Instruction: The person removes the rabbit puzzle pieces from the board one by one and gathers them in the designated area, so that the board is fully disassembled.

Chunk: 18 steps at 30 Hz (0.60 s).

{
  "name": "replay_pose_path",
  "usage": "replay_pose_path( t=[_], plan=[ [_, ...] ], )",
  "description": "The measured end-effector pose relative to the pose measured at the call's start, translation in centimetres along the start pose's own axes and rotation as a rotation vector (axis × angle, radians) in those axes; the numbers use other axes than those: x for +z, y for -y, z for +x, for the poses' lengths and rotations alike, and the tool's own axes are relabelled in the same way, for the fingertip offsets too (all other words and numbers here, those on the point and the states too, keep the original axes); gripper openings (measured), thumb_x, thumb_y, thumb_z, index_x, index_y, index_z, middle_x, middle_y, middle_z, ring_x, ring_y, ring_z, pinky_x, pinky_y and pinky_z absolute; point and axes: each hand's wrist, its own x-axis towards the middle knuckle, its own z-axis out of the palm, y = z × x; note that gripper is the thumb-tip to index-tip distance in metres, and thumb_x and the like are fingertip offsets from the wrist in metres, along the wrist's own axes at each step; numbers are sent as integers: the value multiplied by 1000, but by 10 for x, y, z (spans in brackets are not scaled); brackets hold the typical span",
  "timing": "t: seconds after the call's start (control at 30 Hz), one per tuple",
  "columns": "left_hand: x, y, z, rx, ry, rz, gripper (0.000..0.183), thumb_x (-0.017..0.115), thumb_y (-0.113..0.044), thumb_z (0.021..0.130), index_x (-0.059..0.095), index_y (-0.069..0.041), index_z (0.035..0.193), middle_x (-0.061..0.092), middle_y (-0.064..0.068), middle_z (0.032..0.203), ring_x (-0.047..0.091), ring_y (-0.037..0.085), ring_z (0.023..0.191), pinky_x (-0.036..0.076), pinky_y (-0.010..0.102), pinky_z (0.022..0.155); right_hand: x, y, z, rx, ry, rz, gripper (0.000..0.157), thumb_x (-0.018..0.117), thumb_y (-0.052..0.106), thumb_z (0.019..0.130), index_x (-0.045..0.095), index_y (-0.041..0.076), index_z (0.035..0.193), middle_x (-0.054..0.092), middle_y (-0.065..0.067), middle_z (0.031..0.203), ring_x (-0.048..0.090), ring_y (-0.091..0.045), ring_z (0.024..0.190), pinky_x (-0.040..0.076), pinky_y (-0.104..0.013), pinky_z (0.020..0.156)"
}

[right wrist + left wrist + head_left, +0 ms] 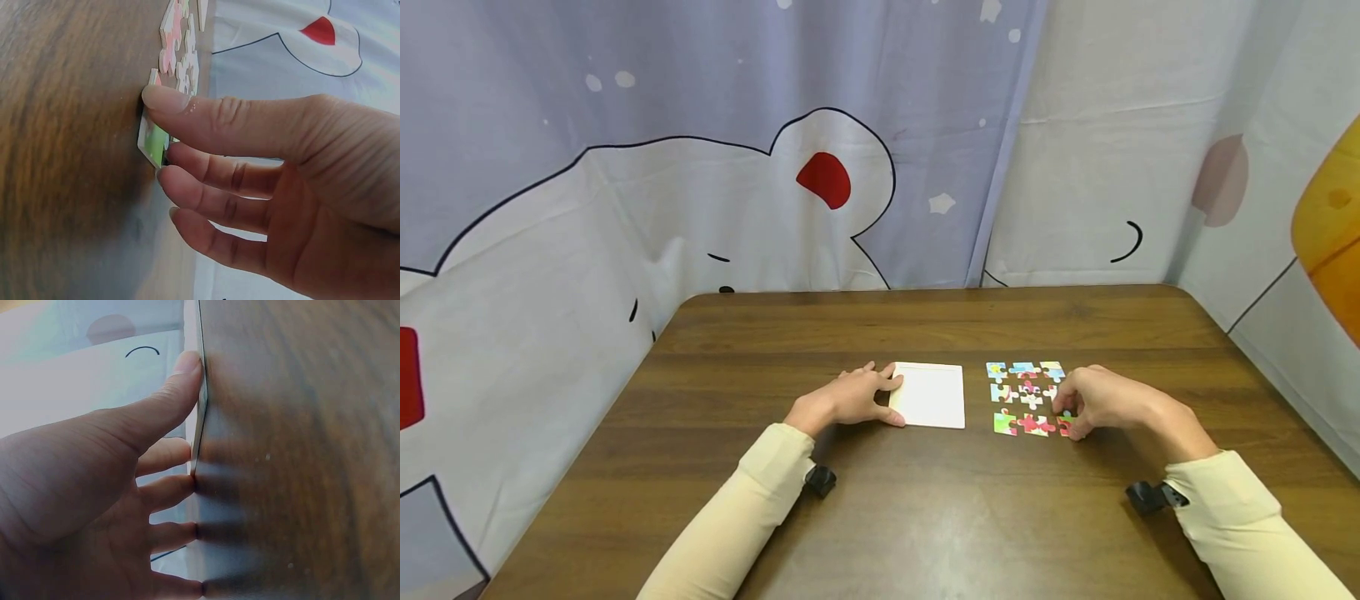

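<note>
A white square board lies flat on the wooden table. Along its left side rests my left hand, fingers spread and fairly straight. In the left wrist view its thumb touches the board's thin edge. To the right, several colourful jigsaw pieces lie in loose rows with small gaps. My right hand is at their near right corner, where thumb and curled fingers pinch a red and green jigsaw piece by its edges. The hand partly covers that piece and the right-hand column.
The brown wooden table reaches back to a printed curtain, which also hangs along the sides. A black wrist strap device is on the left wrist, and a similar black device is on the right.
</note>
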Motion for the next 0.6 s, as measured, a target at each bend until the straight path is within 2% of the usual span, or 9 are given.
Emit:
replay_pose_path(
  t=[0.37,0.47,0.6],
  plan=[
    [-1,-1,1,3,5,6,82,73,-50,87,40,-16,154,22,9,163,13,40,150,16,69,112,1,0,-2,-3,-12,-11,28,91,8,64,73,11,86,63,5,78,54,-8,69,46,-26,61],
    [0,-1,2,2,6,6,82,72,-51,87,40,-16,154,22,9,163,13,40,150,17,69,111,-1,0,-4,-3,-15,5,28,90,10,68,74,9,91,63,4,80,56,-11,73,47,-27,63],
    [0,-1,3,10,5,12,83,72,-52,86,40,-17,154,23,8,163,13,40,150,17,69,111,-6,-2,-8,-6,-46,18,24,86,16,78,74,7,97,63,4,83,57,-13,77,49,-28,66]
  ],
)
